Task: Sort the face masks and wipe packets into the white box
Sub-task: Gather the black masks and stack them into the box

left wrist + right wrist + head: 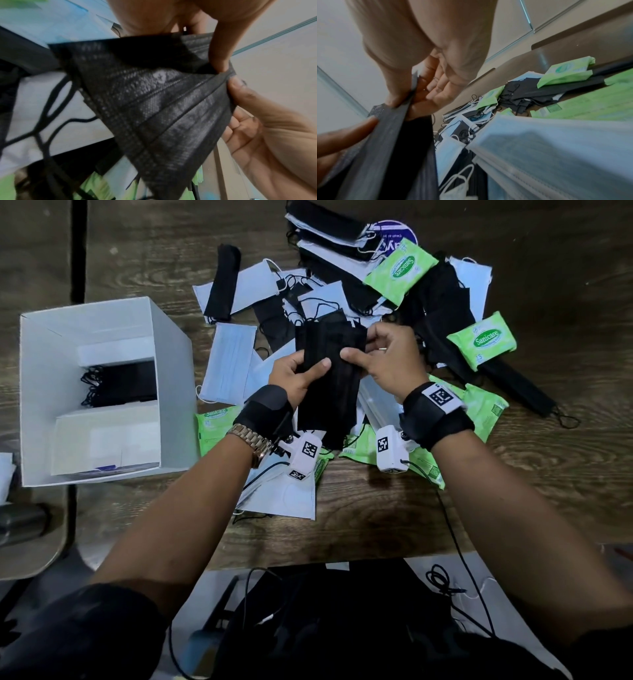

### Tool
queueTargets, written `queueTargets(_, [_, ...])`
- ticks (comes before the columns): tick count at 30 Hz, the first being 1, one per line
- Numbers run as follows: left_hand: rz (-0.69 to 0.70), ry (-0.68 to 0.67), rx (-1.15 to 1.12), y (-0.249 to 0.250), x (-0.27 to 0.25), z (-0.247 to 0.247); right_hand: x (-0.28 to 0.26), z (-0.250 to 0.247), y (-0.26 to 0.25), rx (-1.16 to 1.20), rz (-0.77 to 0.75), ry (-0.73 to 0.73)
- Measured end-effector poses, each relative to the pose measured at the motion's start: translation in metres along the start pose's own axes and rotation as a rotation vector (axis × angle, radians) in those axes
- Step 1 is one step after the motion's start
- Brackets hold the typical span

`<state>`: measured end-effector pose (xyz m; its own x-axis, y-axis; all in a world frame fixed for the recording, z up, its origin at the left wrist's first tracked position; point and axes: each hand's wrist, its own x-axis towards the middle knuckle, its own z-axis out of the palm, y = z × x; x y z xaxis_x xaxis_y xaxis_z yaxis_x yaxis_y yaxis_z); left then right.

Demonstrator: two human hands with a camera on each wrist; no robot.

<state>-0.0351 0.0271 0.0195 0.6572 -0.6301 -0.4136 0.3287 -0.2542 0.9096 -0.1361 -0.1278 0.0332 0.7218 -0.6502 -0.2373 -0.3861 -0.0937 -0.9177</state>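
Black masks point(329, 378), a small stack of them, are held above the table point(376, 525) by both hands. Left hand point(294, 376) grips the stack's left edge, thumb on top and fingers curled beneath; right hand point(383, 361) pinches the upper right edge between thumb and forefinger, its other fingers loosely apart. Under and just nearer than the stack lie green packets point(363, 451) and pale blue masks point(284, 498). Left of the stack stands the white box point(171, 337), open, with black masks point(120, 385) in its middle compartment between white dividers. Beyond the stack spreads a loose pile of black and blue masks point(342, 268). Two more packets lie there: one point(400, 270) on top of the pile, one point(481, 340) to the stack's right.
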Motion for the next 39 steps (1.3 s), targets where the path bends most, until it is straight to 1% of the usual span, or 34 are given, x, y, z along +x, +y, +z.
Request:
queueTargets(3, [0.0,0.021,-0.074,-0.001,0.002,0.006,-0.002,0.006,0.001,0.003,0.08,-0.027])
queueTargets(5, [0.018,0.029,-0.085,0.0,0.004,0.009,-0.006,0.008,0.004,-0.045,0.127,-0.088])
queueTargets(6, [0.034,0.031,-0.062,0.0,0.005,0.009,-0.007,0.009,0.007,-0.054,0.144,-0.134])
queueTargets(8, [0.055,0.027,0.001,-0.001,0.007,0.009,-0.011,0.01,0.01,0.032,0.16,-0.224])
queueTargets(9, [0.059,0.026,0.04,-0.003,0.008,0.008,-0.013,0.01,0.011,0.079,0.152,-0.233])
queueTargets(12, [0.057,0.019,0.16,-0.007,0.011,0.006,-0.013,0.014,0.016,0.084,0.157,-0.103])
queueTargets(15, [-0.004,0.022,0.146,-0.013,0.014,0.002,-0.01,0.014,0.023,0.081,0.208,-0.007])
queueTargets(17, [0.011,0.002,0.155,-0.017,0.014,-0.001,-0.009,0.015,0.023,0.105,0.223,-0.023])
queueTargets(18, [0.046,-0.02,0.179,-0.017,0.013,0.0,-0.009,0.017,0.021,0.101,0.214,-0.077])
queueTargets(20, [0.129,-0.046,0.253,-0.016,0.013,0.003,-0.01,0.023,0.018,0.015,0.17,-0.2])
queueTargets(21, [0.149,-0.05,0.277,-0.016,0.014,0.005,-0.01,0.026,0.018,-0.033,0.145,-0.227])
queueTargets(22, [0.158,-0.06,0.28,-0.016,0.014,0.007,-0.01,0.028,0.019,-0.052,0.13,-0.215])
queueTargets(24, [0.155,-0.069,0.258,-0.017,0.014,0.006,-0.009,0.028,0.02,-0.013,0.145,-0.138])
queueTargets(26, [0.127,-0.017,0.269,-0.015,0.015,0.001,-0.008,0.027,0.02,0.075,0.175,-0.091])
queueTargets(28, [0.086,0.059,0.291,-0.012,0.016,-0.004,-0.009,0.029,0.018,0.166,0.196,-0.117])
queueTargets(30, [0.074,0.112,0.303,-0.008,0.018,-0.011,-0.008,0.034,0.016,0.199,0.194,-0.146])
queueTargets(33, [0.129,0.197,0.317,0.004,0.018,-0.031,-0.005,0.048,0.007,0.205,0.166,-0.182])
queueTargets(35, [0.178,0.28,0.296,0.018,0.018,-0.048,-0.001,0.056,-0.002,0.22,0.175,-0.205])
queueTargets(39, [0.286,0.454,0.132,0.049,0.015,-0.098,0.004,0.074,-0.015,0.226,0.208,-0.268])
